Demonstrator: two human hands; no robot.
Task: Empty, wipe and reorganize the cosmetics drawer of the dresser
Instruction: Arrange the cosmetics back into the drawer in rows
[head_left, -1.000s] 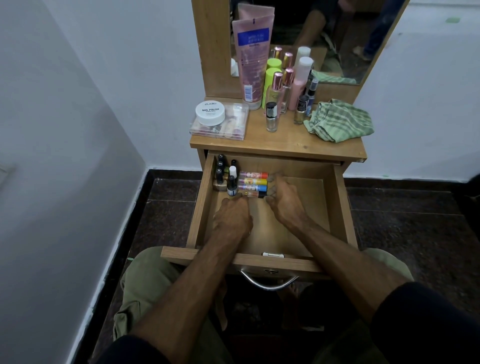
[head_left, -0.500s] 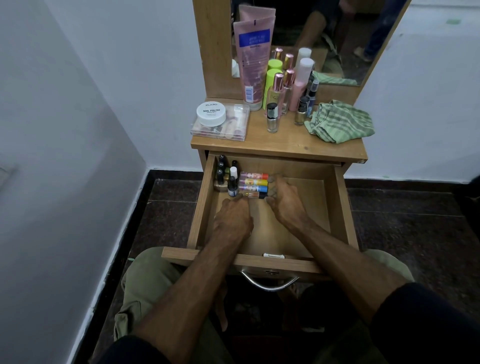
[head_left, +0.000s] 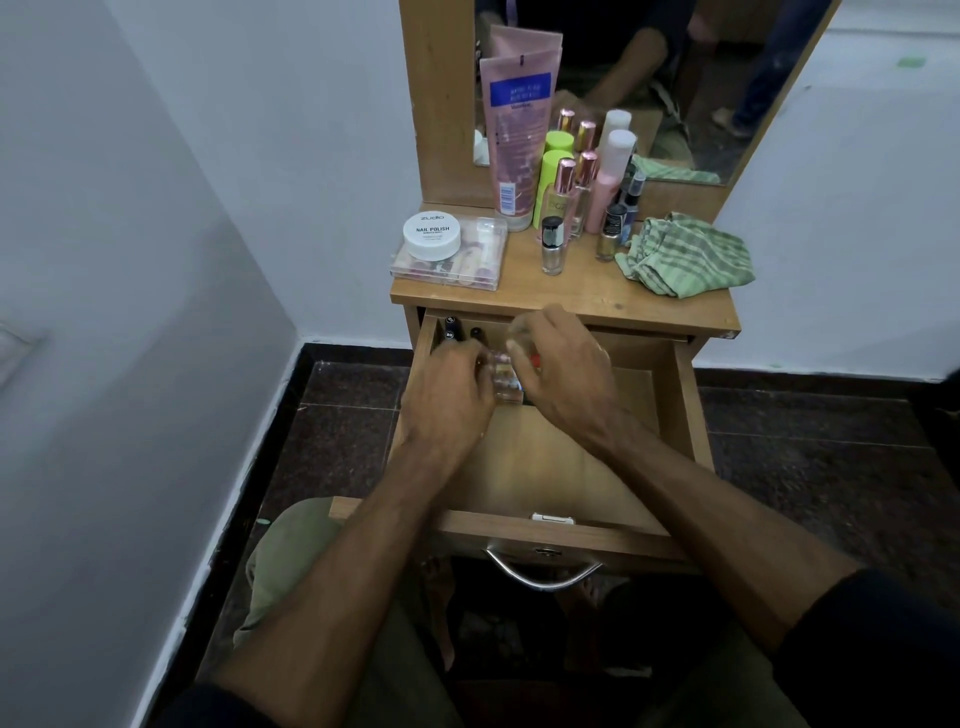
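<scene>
The drawer (head_left: 550, 467) is seen pulled fully out toward the person, its near half bare wood from the front edge up to the hands. Both hands are held over the far left part of the drawer. The left hand (head_left: 452, 395) is laid knuckles-up just in front of the far left corner, its fingers curled down toward a row of small lip-balm tubes (head_left: 506, 376); whether they are gripping a tube cannot be told, since the fingertips are hidden and blurred. The right hand (head_left: 561, 364) is raised slightly above the same row, its fingers (head_left: 519, 338) loosely spread and gripping nothing that can be seen.

The tubes are laid flat, long axes running left to right, parallel to the far edge, and stacked front to back. They lie directly between the two hands, under the fingertips of both; the left hand appears nearer. Any squaring of the row is judged to call for a push along that left-right axis.

Behind them, in the far left corner, dark-capped bottles (head_left: 453, 330) are stood upright. On the bench (head_left: 597, 301) beyond, more bottles (head_left: 552, 244), a pink tube (head_left: 514, 140), a clear case (head_left: 452, 260) and a green cloth (head_left: 685, 254) are still waiting.
</scene>
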